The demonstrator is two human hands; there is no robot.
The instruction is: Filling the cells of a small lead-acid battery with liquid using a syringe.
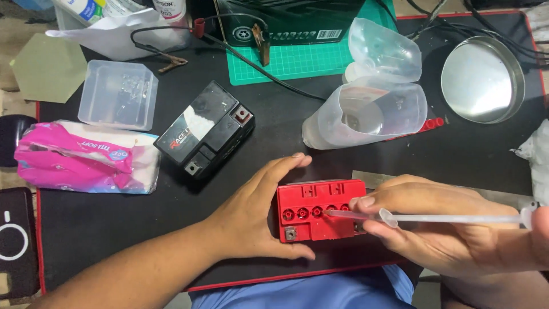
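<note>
A small red battery [314, 200] with a row of round filler holes on top lies on the black mat near the front edge. My left hand [257, 212] cups its left side, thumb in front and fingers behind. My right hand [434, 223] holds a clear plastic syringe [434, 218] lying almost level, its thin tip resting at one of the middle holes.
A black battery [205, 130] sits behind, left of centre. Two cut clear plastic jugs [372, 109] lie at the back, beside a round metal dish [483, 80]. A clear plastic tub [118, 94] and a pink tissue pack [86, 157] are at the left. Clip cables [171, 57] cross a green cutting mat [297, 60].
</note>
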